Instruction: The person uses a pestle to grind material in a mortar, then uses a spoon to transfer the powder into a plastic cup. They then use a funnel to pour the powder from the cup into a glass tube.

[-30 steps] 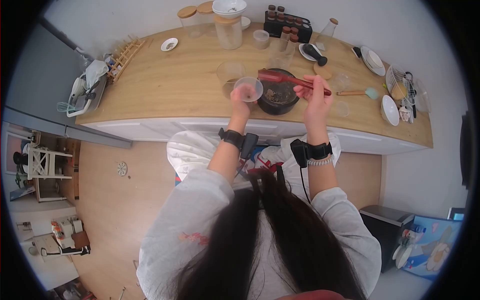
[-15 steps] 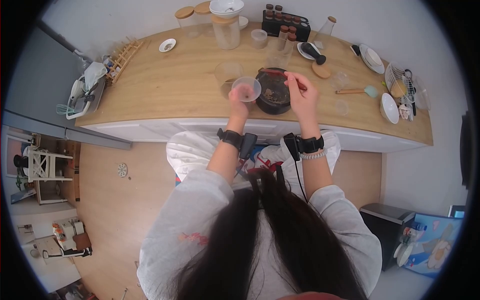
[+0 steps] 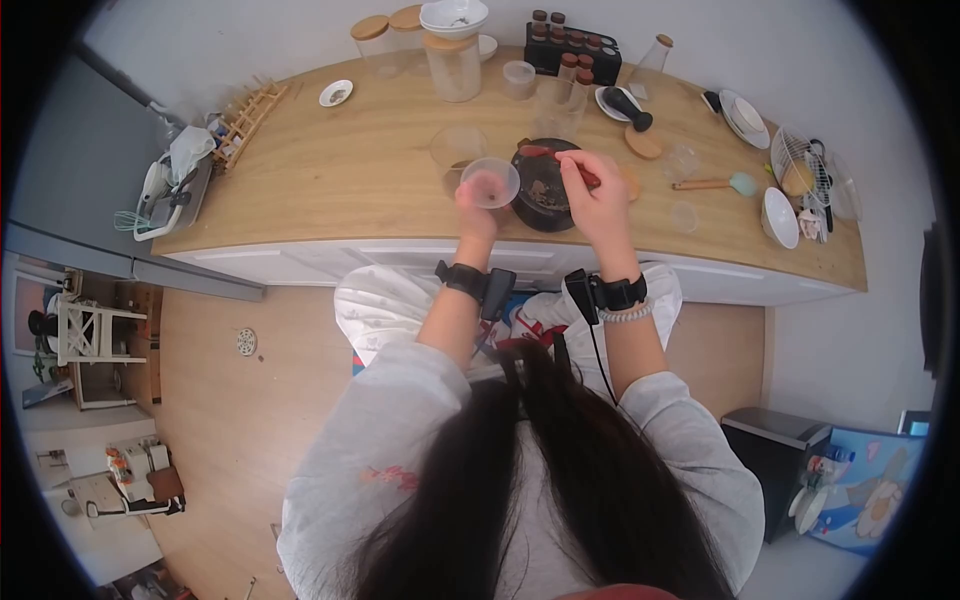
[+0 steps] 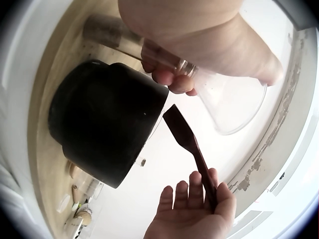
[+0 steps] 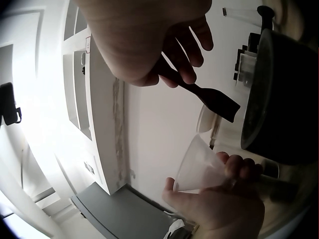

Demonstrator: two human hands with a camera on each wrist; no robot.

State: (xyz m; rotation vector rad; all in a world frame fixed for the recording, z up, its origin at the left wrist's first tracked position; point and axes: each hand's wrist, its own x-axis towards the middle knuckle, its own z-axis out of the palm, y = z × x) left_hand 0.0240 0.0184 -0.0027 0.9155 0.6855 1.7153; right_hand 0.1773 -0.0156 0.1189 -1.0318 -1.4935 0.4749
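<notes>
My left hand [image 3: 477,216] holds a clear funnel [image 3: 490,184] beside the black pot [image 3: 540,222]. In the left wrist view its fingers curl round the neck of a glass tube [image 4: 107,34] below the funnel [image 4: 230,102]; dark matter shows in the tube. My right hand [image 3: 601,205] pinches the handle of a dark red spatula [image 3: 537,151], whose blade is over the pot's far side. The right wrist view shows the blade [image 5: 217,103] outside the pot, near its rim, with the funnel [image 5: 195,167] below. Brown crumbly matter lies in the pot.
Behind the pot stand a glass container [image 3: 560,108] and a black rack [image 3: 572,52] of small jars. A lidded jar [image 3: 453,72] stands at the back. To the right lie a wooden disc [image 3: 643,141], a second spatula [image 3: 741,183] and a white bowl [image 3: 779,219].
My right hand has moved left towards the pot, and the spatula has turned, its handle now mostly behind the fingers. My left hand and the funnel have barely shifted.
</notes>
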